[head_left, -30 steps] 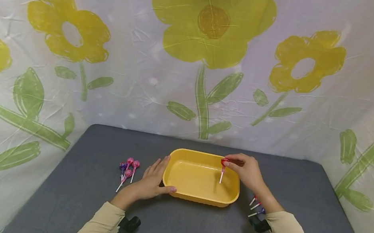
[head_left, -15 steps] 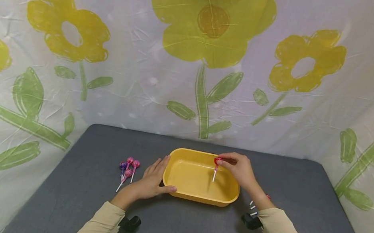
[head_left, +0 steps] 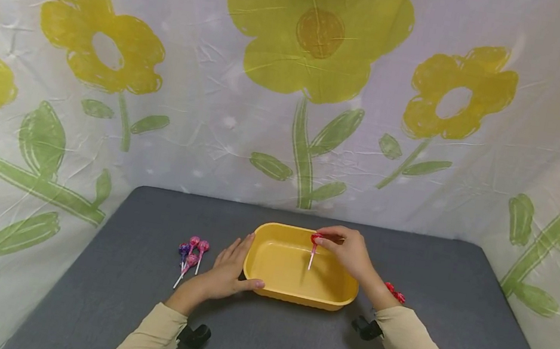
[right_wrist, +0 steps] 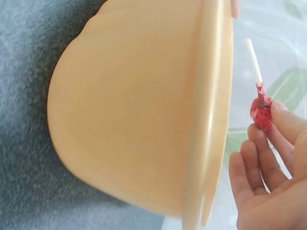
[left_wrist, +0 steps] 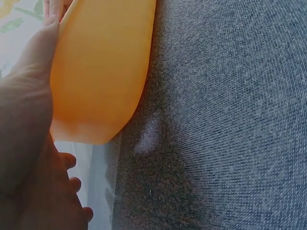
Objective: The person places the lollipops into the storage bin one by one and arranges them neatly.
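Note:
A yellow plastic basin (head_left: 288, 266) stands in the middle of the table. My left hand (head_left: 227, 272) rests against its left end, fingers straight along the rim and thumb at the near corner. Over the basin, my right hand (head_left: 348, 252) pinches a red lollipop (right_wrist: 261, 112) by its wrapped head between thumb and fingertips. The white stick points down in the head view, above the basin floor. In the right wrist view the other fingers are loosely bent beside the lollipop.
To the left of the basin lies a group of several pink and purple lollipops (head_left: 191, 259). Red lollipops (head_left: 395, 293) lie at the right, partly hidden behind the right forearm. A flower-printed cloth (head_left: 200, 126) hangs behind the dark grey table (head_left: 255, 340).
My right hand has carried the red lollipop leftward over the basin, towards its middle. More red lollipop heads now show beyond the right forearm. The left hand and basin have stayed still.

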{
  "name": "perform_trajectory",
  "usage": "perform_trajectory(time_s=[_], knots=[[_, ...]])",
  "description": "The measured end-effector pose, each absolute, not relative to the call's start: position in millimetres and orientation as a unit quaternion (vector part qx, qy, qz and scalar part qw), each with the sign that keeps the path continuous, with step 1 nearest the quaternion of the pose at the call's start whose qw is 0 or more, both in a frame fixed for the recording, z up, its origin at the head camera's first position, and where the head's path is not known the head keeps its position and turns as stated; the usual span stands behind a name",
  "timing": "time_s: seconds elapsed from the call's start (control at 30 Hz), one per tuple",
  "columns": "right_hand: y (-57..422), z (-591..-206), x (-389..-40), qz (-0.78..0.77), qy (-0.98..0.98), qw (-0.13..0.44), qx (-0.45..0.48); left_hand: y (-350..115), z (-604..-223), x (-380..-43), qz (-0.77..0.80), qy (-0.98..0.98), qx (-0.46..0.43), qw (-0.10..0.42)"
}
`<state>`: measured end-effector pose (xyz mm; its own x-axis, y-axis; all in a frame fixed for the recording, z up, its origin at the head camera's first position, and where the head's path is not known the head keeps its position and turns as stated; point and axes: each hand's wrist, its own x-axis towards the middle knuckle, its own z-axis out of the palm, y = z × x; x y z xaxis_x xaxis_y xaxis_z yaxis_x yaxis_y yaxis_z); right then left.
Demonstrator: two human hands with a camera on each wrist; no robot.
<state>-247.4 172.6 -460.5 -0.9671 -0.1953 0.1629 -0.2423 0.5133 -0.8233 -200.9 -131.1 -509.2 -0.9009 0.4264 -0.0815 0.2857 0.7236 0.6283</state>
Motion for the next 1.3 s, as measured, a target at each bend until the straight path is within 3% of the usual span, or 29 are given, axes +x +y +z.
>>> perform_trajectory(time_s=[1.3], knots=[[119,-450,-261,0.54,-0.834,-0.018,0.114,-131,-506,-201,0.306,0.926,0.179,0.129]])
